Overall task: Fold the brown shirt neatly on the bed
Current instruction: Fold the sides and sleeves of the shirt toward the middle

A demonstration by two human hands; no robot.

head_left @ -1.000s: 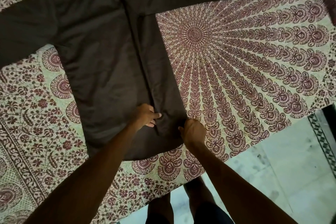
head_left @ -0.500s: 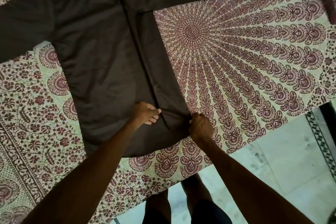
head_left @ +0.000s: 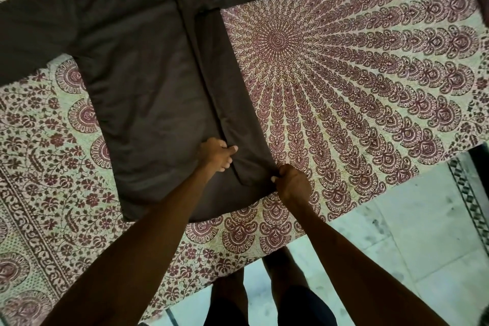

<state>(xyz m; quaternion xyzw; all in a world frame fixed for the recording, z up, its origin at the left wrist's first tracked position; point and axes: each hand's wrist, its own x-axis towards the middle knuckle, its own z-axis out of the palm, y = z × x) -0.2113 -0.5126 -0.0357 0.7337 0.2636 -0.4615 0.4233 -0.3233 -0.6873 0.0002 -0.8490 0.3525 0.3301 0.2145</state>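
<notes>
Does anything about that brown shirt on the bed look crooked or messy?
Nothing odd. The brown shirt lies flat on the patterned bedspread, its right side folded inward, sleeves spread. The left hand and right hand grip its near edge.

pale tiled floor [head_left: 412,233] below

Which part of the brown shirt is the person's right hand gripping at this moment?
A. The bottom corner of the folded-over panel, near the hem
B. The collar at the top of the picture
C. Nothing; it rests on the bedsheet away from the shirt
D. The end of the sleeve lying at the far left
A: the right hand is closed on the lower right corner of the brown shirt, at the hem, while the left hand presses the fold beside it.
</notes>
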